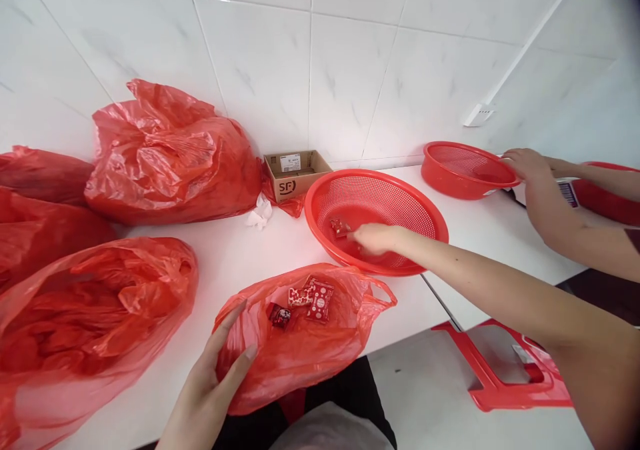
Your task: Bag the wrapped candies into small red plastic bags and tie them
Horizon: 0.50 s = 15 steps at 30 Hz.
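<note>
My left hand (210, 387) grips the left edge of a small red plastic bag (305, 350) at the table's front edge, thumb and fingers either side of the film. Inside the open bag lie three red candy packets (320, 300). My right hand (375, 238) reaches into a large red colander basket (420, 203), palm down with loosely bent fingers and nothing in them. Its fingertips are just right of a small red packet (340, 227) lying on the basket's floor.
Several full red plastic bags (170, 157) crowd the table's left side. A small cardboard box (295, 173) stands by the tiled wall. Another person's hand (525, 163) rests on a second red basket (460, 170) at the right. A red stool (500, 370) stands below.
</note>
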Motion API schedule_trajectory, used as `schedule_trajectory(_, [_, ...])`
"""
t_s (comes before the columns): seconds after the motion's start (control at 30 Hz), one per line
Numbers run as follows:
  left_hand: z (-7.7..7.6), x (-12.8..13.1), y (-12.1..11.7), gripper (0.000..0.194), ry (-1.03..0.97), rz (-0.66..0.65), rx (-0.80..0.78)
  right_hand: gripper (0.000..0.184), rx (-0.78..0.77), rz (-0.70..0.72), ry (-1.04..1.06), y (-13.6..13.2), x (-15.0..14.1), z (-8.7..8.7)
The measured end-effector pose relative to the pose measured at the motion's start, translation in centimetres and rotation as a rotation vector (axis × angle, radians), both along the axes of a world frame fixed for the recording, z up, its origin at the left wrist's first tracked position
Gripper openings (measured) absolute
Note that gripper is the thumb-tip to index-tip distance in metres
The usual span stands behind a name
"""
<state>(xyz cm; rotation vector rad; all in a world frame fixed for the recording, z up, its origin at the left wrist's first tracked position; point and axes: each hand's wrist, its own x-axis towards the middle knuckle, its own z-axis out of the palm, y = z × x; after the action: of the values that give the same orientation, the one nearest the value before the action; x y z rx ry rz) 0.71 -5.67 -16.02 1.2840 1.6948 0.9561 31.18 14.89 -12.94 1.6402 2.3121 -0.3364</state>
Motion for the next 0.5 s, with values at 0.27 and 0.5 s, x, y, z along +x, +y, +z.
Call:
schedule_trajectory(0.27, [0.0, 0.1, -0.3, 0.063, -0.034, 0.002, -0.011, 0.065, -0.015, 0.045, 0.081, 5.2, -0.6, -1.0])
schedule_trajectory(0.5, [-0.3, -0.4, -0.4, 0.062, -0.11, -0.005, -0.003, 0.041, -0.069, 0.059, 0.2, 4.9, 0.1, 0.9])
